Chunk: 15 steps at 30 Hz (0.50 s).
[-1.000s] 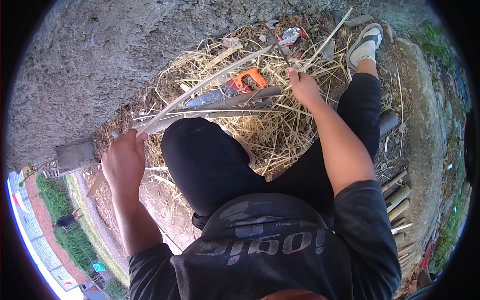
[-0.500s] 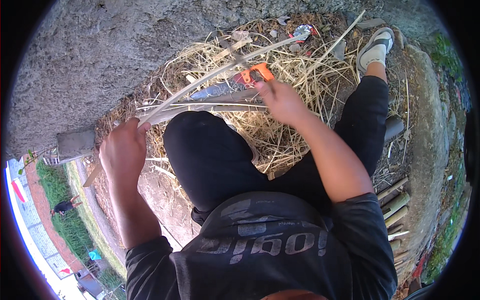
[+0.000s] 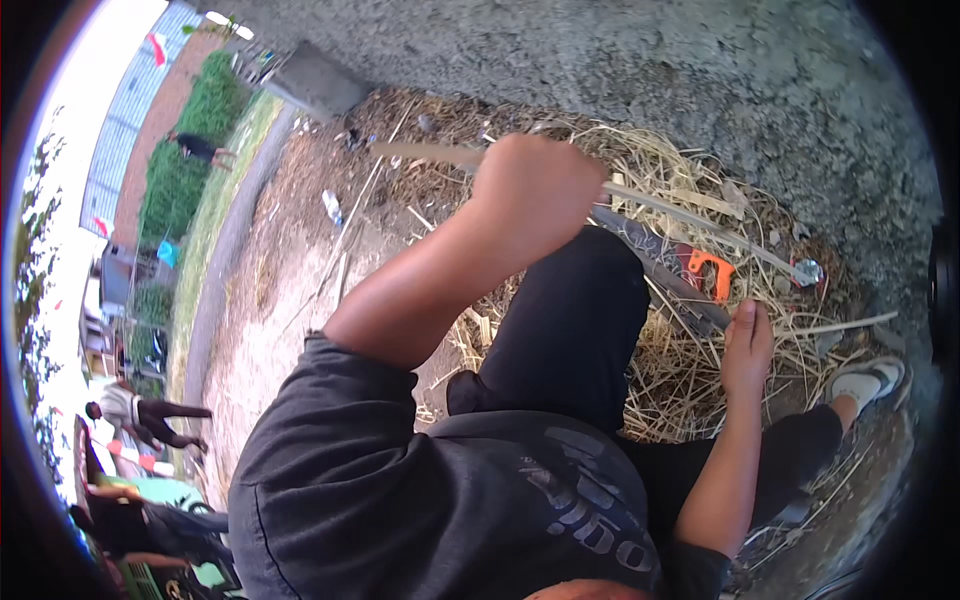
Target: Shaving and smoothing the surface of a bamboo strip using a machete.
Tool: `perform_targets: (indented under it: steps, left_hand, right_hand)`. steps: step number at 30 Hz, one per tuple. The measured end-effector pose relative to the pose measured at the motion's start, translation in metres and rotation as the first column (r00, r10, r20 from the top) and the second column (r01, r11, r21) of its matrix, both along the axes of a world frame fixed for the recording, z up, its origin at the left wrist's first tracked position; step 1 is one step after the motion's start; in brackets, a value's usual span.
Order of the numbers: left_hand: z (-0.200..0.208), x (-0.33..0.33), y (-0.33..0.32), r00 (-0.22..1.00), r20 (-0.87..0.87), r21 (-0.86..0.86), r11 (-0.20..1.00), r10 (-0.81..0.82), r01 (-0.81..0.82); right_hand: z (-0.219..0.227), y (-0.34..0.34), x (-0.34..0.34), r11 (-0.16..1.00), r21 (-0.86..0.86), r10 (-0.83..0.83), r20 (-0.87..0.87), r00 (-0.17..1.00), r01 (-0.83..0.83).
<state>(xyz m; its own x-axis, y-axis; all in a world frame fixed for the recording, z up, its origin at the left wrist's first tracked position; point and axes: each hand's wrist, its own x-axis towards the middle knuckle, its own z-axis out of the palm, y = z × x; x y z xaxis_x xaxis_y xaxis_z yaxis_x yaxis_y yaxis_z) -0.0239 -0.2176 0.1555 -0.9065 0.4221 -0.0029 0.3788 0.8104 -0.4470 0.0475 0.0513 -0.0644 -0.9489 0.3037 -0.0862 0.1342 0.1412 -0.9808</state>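
My left hand (image 3: 538, 190) is closed round a long, pale bamboo strip (image 3: 690, 217). One end of the strip sticks out past the fist on the left; the other slants down to the right over the shavings. Lower right, my right hand (image 3: 747, 345) has its fingers folded round the knife, whose handle they hide. The blade is hard to tell from the dark wood beside it. Close by, a saw with an orange handle (image 3: 712, 276) lies on the ground, its grey blade (image 3: 640, 236) pointing toward my bent knee.
Pale shavings (image 3: 680, 390) litter the ground around my legs. A rough grey wall (image 3: 640, 70) runs along the far side, with a concrete block (image 3: 318, 82) at its left. A plastic bottle (image 3: 332, 207) lies on the dirt. Other people, one in a light shirt (image 3: 120, 405), are at far left.
The view has swung left, bringing more ground and people into sight. My left hand has lifted farther along with the strip. My right hand has drawn back from the strip.
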Motion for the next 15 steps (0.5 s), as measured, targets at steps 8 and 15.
perform_targets:
  steps: [8,15]
  left_hand:
    - [0.004,-0.011,-0.016,0.999,0.039,0.058,0.998,-0.03,0.028]
    - [-0.006,-0.01,-0.021,0.998,0.063,0.069,0.998,0.002,-0.007]
  right_hand:
    - [-0.064,0.026,-0.019,0.944,0.329,-0.016,0.134,0.991,-0.03]
    - [-0.121,0.097,-0.02,0.959,0.077,-0.274,0.486,0.83,0.272]
